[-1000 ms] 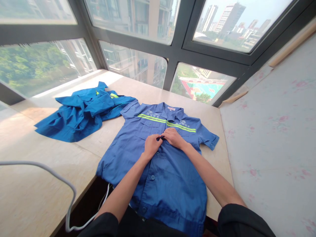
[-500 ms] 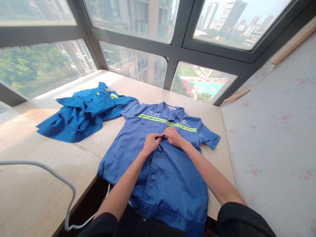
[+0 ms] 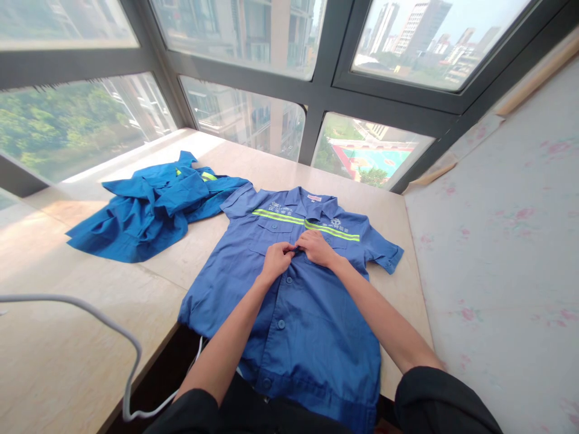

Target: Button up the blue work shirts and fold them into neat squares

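Observation:
A blue short-sleeved work shirt (image 3: 325, 331) lies front up with its collar away from me, a yellow-green striped band across the chest. My left hand (image 3: 277, 263) pinches the front placket just below the chest band. Close against it, my right hand (image 3: 316, 247) grips the same placket from the other side, fingertips nearly meeting the left ones. The cloth between them is bunched up, and whatever button is there is hidden by the fingers. Lower on the placket, several buttons show, one of them a round blue button (image 3: 281, 324). The hem hangs over the near edge.
A second blue garment (image 3: 149, 205) lies crumpled at the left on the pale stone ledge (image 3: 136, 301). A grey-white cable (image 3: 108, 325) loops over the left front edge. Windows (image 3: 244, 120) stand behind, and a flowered wall (image 3: 493, 259) closes the right side.
Both hands stay at the same spot on the placket, with only slight finger movement. The shirt and the other garment have not moved.

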{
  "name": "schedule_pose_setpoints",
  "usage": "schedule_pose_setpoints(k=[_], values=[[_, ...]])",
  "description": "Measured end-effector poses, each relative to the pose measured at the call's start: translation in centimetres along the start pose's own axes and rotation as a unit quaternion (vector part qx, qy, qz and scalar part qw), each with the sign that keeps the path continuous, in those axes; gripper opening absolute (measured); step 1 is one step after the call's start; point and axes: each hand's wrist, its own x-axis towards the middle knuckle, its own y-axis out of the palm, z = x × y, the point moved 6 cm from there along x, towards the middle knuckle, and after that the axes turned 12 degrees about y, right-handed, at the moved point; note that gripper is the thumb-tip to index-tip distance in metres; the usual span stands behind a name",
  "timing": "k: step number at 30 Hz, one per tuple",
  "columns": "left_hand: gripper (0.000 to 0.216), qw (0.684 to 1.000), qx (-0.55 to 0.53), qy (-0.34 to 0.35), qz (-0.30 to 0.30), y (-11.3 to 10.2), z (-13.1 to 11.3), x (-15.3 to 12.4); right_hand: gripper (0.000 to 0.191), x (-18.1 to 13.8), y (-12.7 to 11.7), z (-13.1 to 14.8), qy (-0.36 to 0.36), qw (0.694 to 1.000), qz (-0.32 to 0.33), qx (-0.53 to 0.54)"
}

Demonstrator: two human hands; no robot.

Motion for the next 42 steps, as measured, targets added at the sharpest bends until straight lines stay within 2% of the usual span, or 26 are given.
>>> schedule_pose_setpoints(k=[5, 9, 11, 15, 18, 20, 22, 24, 27, 29, 32, 36, 42], values=[[0.019, 0.999, -0.033, -0.029, -0.007, -0.1, 0.5, 0.1, 0.014, -0.6, -0.9, -0.3, 0.052, 0.995, -0.075, 0.038], [0.018, 0.994, -0.088, -0.052, -0.030, -0.1, 1.1, 0.0, 0.015, -1.5, -1.7, -0.2, 0.119, 0.978, -0.166, 0.030], [0.019, 0.991, -0.109, -0.062, -0.042, -0.2, 1.5, -0.2, 0.014, -1.8, -1.7, 0.1, 0.149, 0.971, -0.183, 0.030], [0.020, 0.985, -0.146, -0.068, -0.055, -0.2, 1.9, -0.4, 0.007, -2.0, -0.9, 0.7, 0.199, 0.969, -0.136, 0.049], [0.020, 0.983, -0.158, -0.075, -0.059, -0.2, 2.0, -0.4, 0.014, -2.2, -1.2, 0.9, 0.221, 0.963, -0.124, 0.095], [0.020, 0.981, -0.166, -0.081, -0.061, -0.2, 2.0, -0.4, 0.017, -2.2, -1.7, 0.8, 0.239, 0.952, -0.123, 0.145], [0.020, 0.979, -0.174, -0.085, -0.063, -0.1, 2.0, -0.4, 0.020, -2.2, -1.7, 0.4, 0.285, 0.933, -0.081, 0.205], [0.020, 0.978, -0.181, -0.085, -0.065, -0.1, 2.0, -0.5, 0.022, -2.3, -0.9, 0.0, 0.356, 0.888, 0.006, 0.290], [0.020, 0.978, -0.180, -0.080, -0.066, -0.2, 1.8, -0.6, 0.013, -2.7, 0.4, 0.1, 0.430, 0.782, 0.105, 0.438], [0.020, 0.980, -0.173, -0.078, -0.067, -0.2, 1.7, -0.6, 0.008, -2.8, 0.8, 0.2, 0.450, 0.725, 0.116, 0.507], [0.019, 0.982, -0.164, -0.073, -0.065, -0.2, 1.5, -0.7, 0.006, -2.8, 1.0, 0.1, 0.472, 0.681, 0.120, 0.548], [0.019, 0.984, -0.157, -0.059, -0.063, -0.1, 1.4, -0.7, 0.010, -2.6, 1.3, -0.3, 0.481, 0.669, 0.130, 0.552], [0.023, 0.986, -0.152, -0.045, -0.058, -0.2, 1.1, -0.8, 0.013, -2.1, 1.8, -0.6, 0.486, 0.691, 0.134, 0.518]])
